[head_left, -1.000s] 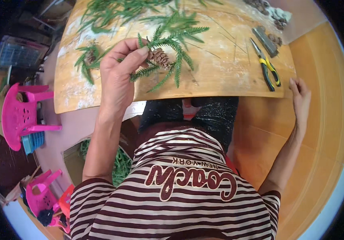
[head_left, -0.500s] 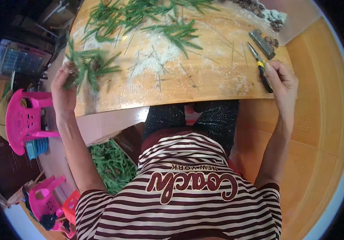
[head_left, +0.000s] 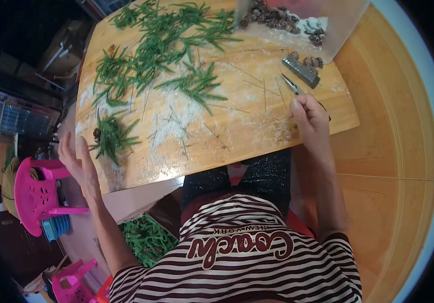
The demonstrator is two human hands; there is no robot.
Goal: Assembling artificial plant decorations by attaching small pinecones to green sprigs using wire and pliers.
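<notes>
My left hand (head_left: 79, 164) is open, fingers spread, at the table's left edge. Just right of it, apart from the fingers, lies an artificial green pine sprig (head_left: 113, 139) with a small brown pine cone (head_left: 96, 135) at its left side. At the right, my right hand (head_left: 309, 117) is closed around the handles of a pair of pliers (head_left: 291, 84). The metal jaws point away and to the left; most of the handles are hidden under my fingers. Beyond the jaws rests a dark grey block-shaped bundle (head_left: 300, 70), with loose pine cones (head_left: 313, 62) beside it.
More green sprigs (head_left: 161, 45) cover the far left of the wooden table (head_left: 247, 136). Thin wire stems and white powder (head_left: 169, 121) are scattered mid-table. A clear bin (head_left: 345, 25) holds pine cones at the back right. A box of greenery (head_left: 148, 240) and pink chairs (head_left: 37, 194) stand below left.
My left hand has let go of the pine sprig with the cone and opened beside it. My right hand has closed over the pliers' handles. The view has shifted and turned.
</notes>
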